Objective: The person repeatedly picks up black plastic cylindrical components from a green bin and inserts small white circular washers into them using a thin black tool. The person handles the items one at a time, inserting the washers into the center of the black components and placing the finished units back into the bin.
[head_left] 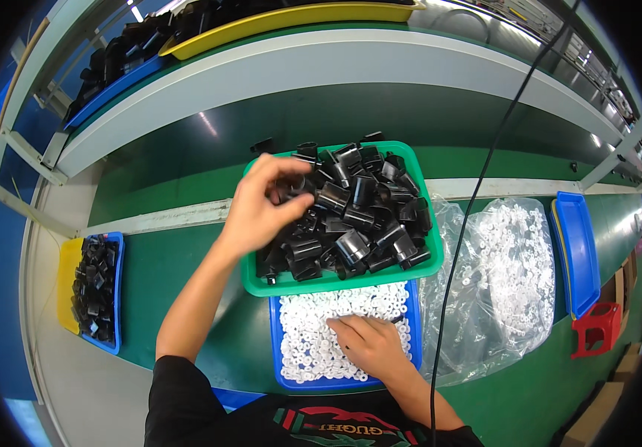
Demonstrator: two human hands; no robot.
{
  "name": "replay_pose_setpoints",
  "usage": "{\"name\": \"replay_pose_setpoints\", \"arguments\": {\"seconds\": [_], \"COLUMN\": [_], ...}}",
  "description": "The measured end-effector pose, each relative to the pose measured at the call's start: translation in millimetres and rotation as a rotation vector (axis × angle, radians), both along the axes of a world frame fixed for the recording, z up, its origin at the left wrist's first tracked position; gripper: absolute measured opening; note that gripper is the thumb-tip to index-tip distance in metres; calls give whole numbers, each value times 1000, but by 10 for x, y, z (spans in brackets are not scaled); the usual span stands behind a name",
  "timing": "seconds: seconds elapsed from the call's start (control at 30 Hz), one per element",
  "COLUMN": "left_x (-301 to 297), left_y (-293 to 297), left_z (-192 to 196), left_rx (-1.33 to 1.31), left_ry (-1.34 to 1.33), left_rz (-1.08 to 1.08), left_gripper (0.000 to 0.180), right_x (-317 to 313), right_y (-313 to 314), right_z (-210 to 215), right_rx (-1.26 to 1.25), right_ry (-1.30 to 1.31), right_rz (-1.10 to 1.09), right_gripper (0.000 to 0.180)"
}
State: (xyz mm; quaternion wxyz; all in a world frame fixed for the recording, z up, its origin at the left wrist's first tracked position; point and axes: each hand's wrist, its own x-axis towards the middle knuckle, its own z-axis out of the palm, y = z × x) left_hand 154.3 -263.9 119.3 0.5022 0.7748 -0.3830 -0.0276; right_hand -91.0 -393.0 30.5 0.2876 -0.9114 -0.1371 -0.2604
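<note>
Left hand: over the left part of the green tray; grip pinched, fingertips closed on one black plastic part at the top of the heap.
Right hand: palm down in the blue tray, fingers spread flat on the white rings; whether any ring is grasped, cannot tell.
Green tray: counter centre, heaped with black parts, just far of the blue tray.
Clear bag: right of both trays, holds more white rings.
Left side: yellow-and-blue tray with black parts.
</note>
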Motion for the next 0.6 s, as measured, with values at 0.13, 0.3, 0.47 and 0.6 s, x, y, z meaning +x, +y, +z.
{"name": "replay_pose_setpoints", "arguments": {"seconds": [0.13,0.3,0.47,0.6], "left_x": [-695,-1129,-1264,-1310], "left_y": [302,581,600,588], "left_z": [195,-134,-253,-374], "left_rx": [-63,7,29,-14], "left_ry": [35,-45,144,317], "left_rz": [-210,-114,-176,-257], "left_gripper": [36,36,47,67], "right_x": [-28,-36,-30,-41], "right_y": [2,0,99,171], "right_z": [84,338,559,509], "right_rx": [115,161,310,408], "right_ry": [-47,-135,-79,-19], "right_rz": [-16,-95,-23,3], "right_gripper": [25,32,38,40]}}
